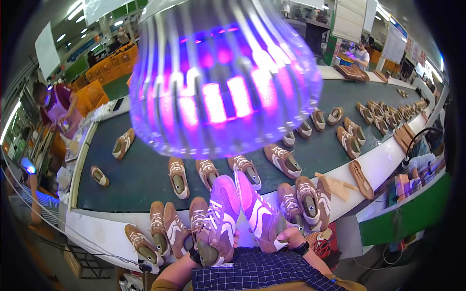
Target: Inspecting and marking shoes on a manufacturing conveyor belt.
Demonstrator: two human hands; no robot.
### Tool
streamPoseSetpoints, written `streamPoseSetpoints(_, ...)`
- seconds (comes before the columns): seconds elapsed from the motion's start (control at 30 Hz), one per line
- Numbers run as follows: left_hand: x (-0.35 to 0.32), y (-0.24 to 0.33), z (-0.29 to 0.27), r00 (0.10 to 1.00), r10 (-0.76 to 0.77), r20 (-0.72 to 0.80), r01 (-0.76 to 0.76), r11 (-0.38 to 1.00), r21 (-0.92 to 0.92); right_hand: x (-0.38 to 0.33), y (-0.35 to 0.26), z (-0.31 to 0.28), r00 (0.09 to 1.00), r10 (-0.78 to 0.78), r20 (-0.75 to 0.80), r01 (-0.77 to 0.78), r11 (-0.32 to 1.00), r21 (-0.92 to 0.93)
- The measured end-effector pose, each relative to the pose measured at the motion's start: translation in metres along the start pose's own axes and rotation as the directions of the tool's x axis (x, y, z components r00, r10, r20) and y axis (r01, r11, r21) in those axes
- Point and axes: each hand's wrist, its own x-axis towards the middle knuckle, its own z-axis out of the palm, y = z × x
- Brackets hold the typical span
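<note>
My left hand (196, 253) grips the heel of a brown and white sneaker (217, 220), held toe-up under a large lamp (223, 77) that glows violet. My right hand (290, 237) holds a second matching sneaker (257, 208) the same way, close beside the first. Both shoes look purple in the lamp's light. Most of each hand is hidden behind its shoe. A black band (302, 249) sits on my right wrist.
A dark green conveyor belt (141, 179) carries many brown sneakers. More sneakers (160, 228) stand on the white edge near me. Loose soles (361, 179) lie to the right. Other people work at the far left (58, 106) and far back (361, 56). Orange crates (109, 65) stand behind.
</note>
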Motion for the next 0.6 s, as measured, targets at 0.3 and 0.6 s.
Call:
streamPoseSetpoints(0.3,0.002,-0.009,0.004,0.998,0.055,-0.017,-0.055,0.998,-0.002,-0.011,-0.034,0.007,1.000,0.019,0.005,-0.018,0.996,-0.092)
streamPoseSetpoints(0.6,0.003,-0.001,0.017,0.984,0.163,-0.077,-0.164,0.986,-0.006,0.004,-0.057,0.018,0.995,-0.012,0.103,0.033,0.979,-0.202)
